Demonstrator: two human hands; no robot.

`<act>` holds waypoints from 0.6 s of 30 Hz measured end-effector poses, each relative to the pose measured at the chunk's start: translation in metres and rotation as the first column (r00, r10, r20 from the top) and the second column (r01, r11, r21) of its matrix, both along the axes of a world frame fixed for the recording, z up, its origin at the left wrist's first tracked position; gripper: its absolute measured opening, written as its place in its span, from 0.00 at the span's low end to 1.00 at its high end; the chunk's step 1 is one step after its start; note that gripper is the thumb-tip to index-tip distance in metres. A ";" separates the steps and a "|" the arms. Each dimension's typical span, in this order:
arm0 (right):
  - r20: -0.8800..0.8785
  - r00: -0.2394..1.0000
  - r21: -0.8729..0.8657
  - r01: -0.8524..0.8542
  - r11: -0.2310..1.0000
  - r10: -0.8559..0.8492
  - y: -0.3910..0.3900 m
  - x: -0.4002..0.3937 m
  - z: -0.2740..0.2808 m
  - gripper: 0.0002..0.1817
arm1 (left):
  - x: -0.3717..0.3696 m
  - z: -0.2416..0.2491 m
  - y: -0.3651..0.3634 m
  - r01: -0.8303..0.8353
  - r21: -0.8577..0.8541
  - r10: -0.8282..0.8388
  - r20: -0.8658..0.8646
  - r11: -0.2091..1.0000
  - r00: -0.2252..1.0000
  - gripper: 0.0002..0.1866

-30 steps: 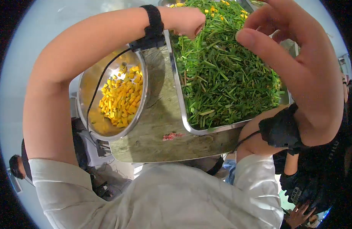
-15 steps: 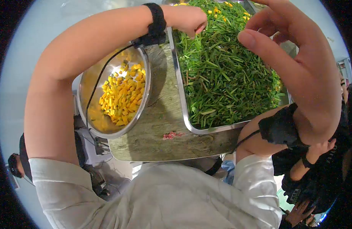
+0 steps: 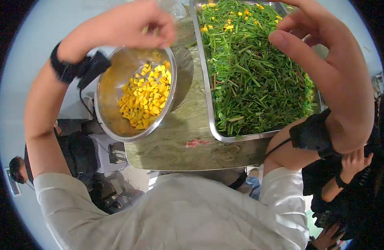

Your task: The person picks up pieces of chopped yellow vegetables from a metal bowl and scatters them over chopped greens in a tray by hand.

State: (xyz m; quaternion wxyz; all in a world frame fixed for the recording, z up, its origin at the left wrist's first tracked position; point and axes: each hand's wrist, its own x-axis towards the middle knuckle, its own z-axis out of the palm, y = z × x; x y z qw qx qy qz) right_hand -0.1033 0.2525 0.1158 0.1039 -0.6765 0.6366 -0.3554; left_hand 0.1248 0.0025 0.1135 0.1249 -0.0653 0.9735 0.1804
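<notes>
My left hand (image 3: 144,26), blurred by motion, is above the far rim of a steel bowl (image 3: 101,118). Its fingers look curled, but whether anything is in them cannot be made out. Diced yellow pumpkin (image 3: 146,98) lies in the bowl. My right hand (image 3: 315,41) hovers over the right side of a metal tray (image 3: 206,79), thumb and fingers apart, with nothing visible between them. Chopped green stalks and leaves (image 3: 258,83) fill the tray. Several yellow cubes (image 3: 228,27) are scattered on the greens at its far end.
Bowl and tray stand on a wood-grain table (image 3: 183,156) with a reddish mark (image 3: 196,143) near its front edge. A clear plastic bag (image 3: 175,9) lies at the far side. People in dark clothes are at the left (image 3: 73,152) and right (image 3: 337,187).
My left hand has moved left from above the tray's far left corner to above the bowl. My right hand keeps nearly the same pose. The view has shifted slightly.
</notes>
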 end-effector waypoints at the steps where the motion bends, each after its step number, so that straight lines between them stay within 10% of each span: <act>1: 0.000 1.000 0.001 -0.002 1.000 0.002 0.000 -0.001 0.000 0.22 | 0.015 0.015 0.013 -0.010 0.008 0.010 0.099 1.000 0.995 0.07; 4: 0.004 1.000 0.010 -0.011 1.000 0.011 -0.003 -0.001 0.001 0.23 | 0.042 0.024 0.019 -0.118 0.128 0.061 0.380 0.985 0.923 0.08; 13: -0.010 0.999 0.087 -0.043 0.995 0.044 -0.011 -0.004 0.010 0.23 | -0.073 -0.039 -0.065 0.047 -0.171 -0.071 -0.134 0.984 0.989 0.10; 18: -0.005 0.999 0.106 0.041 0.993 -0.041 -0.010 -0.002 0.017 0.23 | -0.122 -0.113 -0.086 0.127 -0.387 -0.118 0.047 0.913 0.992 0.14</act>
